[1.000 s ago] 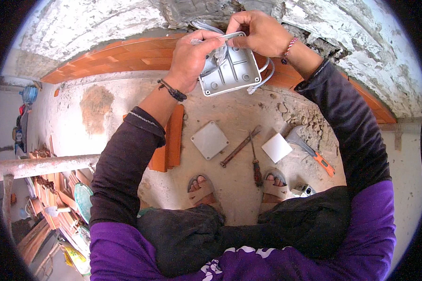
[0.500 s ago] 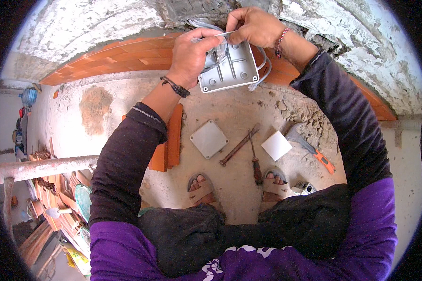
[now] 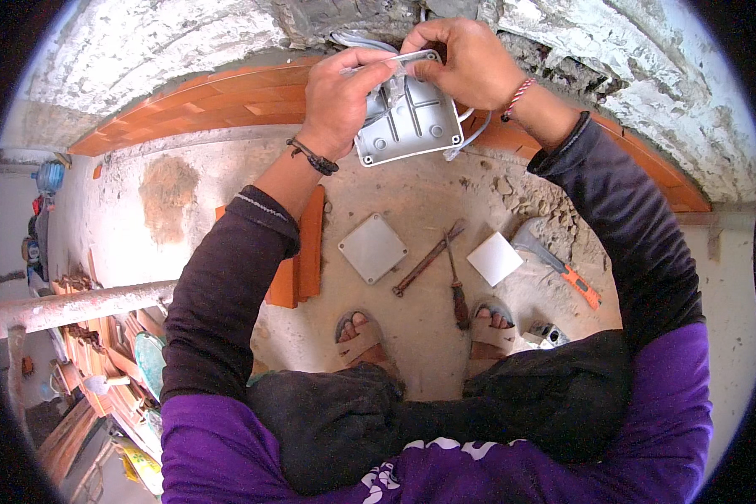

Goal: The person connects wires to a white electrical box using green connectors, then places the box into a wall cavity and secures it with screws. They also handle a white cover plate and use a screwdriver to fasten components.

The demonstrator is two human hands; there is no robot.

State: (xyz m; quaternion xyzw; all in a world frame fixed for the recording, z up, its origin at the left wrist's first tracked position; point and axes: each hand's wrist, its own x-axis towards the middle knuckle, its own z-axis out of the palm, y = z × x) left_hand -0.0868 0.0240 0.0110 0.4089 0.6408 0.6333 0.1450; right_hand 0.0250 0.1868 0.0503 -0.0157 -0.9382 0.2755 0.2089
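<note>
A grey plastic junction box [image 3: 407, 143], its hollow inside turned toward me, is held up against the rough wall. My left hand [image 3: 338, 97] grips its upper left side, thumb laid over the rim. At the upper right corner my right hand [image 3: 470, 63] has its thumb inside the rim and its index finger bent behind; what those fingertips touch there is partly hidden. Something clear, like thin plastic, shows inside the box below my left thumb. Grey cable [image 3: 361, 40] loops out behind the box, and a cable end [image 3: 455, 154] hangs at its right.
On the dusty floor lie a square grey box cover [image 3: 373, 249], a rusty metal bar [image 3: 428, 259], a screwdriver [image 3: 460, 304], a white square plate [image 3: 495, 259] and a hammer [image 3: 567, 273] with an orange-black handle. Orange bricks [image 3: 309, 248] stand left; a pole [image 3: 84, 307] crosses farther left.
My right hand has shifted slightly right and down along the box's top edge, uncovering more of its upper corner. The box has tilted a little; my left hand stays nearly in place.
</note>
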